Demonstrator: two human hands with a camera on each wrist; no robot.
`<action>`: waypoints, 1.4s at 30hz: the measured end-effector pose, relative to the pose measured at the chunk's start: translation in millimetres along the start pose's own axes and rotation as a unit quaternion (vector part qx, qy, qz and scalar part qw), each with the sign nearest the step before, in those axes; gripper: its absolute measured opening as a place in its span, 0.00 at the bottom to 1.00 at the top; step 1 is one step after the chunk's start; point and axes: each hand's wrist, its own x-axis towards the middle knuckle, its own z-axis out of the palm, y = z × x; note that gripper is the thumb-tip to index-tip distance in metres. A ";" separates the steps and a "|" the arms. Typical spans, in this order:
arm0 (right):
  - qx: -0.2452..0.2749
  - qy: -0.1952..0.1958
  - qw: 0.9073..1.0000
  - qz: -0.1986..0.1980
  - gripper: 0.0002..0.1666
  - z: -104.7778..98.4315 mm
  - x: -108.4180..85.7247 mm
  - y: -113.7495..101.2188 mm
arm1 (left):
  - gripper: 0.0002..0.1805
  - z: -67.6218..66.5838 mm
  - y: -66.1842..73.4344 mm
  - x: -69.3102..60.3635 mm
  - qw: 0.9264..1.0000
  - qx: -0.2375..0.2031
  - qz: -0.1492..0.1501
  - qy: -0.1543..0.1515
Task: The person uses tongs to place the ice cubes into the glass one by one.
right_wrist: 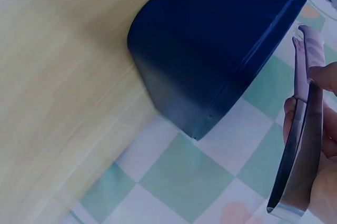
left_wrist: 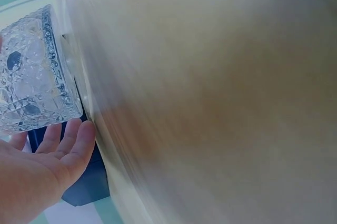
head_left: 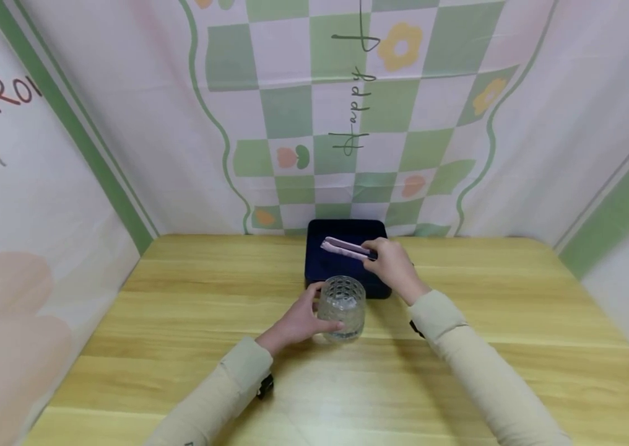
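A clear, textured drinking glass [head_left: 343,310] stands on the table in front of a dark navy box [head_left: 314,263]. My left hand [head_left: 303,319] grips its left side, with the thumb in front and the fingers behind. Fingers [left_wrist: 81,142] curve beside the glass [left_wrist: 31,84] in the left wrist view. Over the open box, my right hand [head_left: 392,263] holds metal tongs [head_left: 342,248], their tips pointing left. The right wrist view shows the tongs [right_wrist: 303,150] pinched, arms close together. Whether the tips hold a small clear thing, I cannot tell.
The wooden table [head_left: 181,310] ends at a patterned curtain [head_left: 286,111] just behind the box. More printed cloth hangs at the left and right sides. A dark band [head_left: 265,385] sits at the left wrist.
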 end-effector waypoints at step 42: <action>0.026 0.110 0.981 -0.158 0.17 -37.6 -95.0 13.8 | 0.51 0.1 -3.6 1.5 1.000 -0.004 0.004 -0.002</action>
